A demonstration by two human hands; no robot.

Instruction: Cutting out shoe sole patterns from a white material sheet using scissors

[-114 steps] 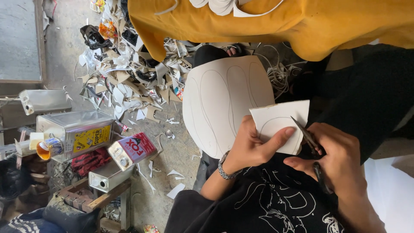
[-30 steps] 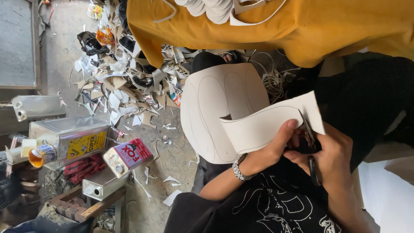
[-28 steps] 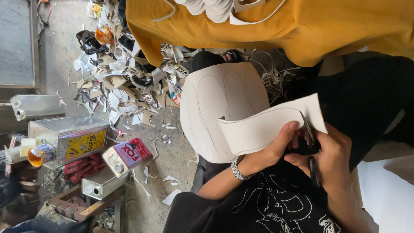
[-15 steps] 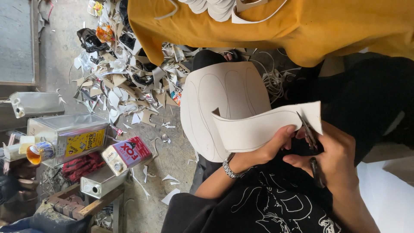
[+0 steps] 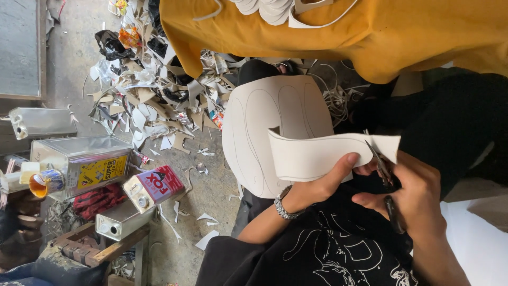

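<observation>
— Two hands, one job: what is the biggest thing in view?

— That yellow cloth [image 5: 370, 37] across the top, then the large white sheet [image 5: 259, 132] with curved outlines drawn on it, lying over the person's lap above the littered floor [image 5: 211, 190].

— And the piece being worked?

— A long white strip [image 5: 317, 156], also pencil-lined, held up in front of the big sheet. Its long axis runs across the view, from a loose end near the sheet's middle toward the scissors [image 5: 383, 175].

— Which hand has it?

— The left hand [image 5: 323, 182], the one with the wristband; its grip is clamped on the strip's lower edge, thumb on the near face. The right hand [image 5: 418, 193] is closed around the scissors' handles, blades slightly parted at the strip's right end, beside a small flap.

— So the cut line lies which way?

— Away from the blades, leftward along the strip; I judge the left hand is nearer to steer it.

— Smaller things?

— Tin cans [image 5: 84, 164] and paper scraps [image 5: 148, 106] on the floor.
</observation>
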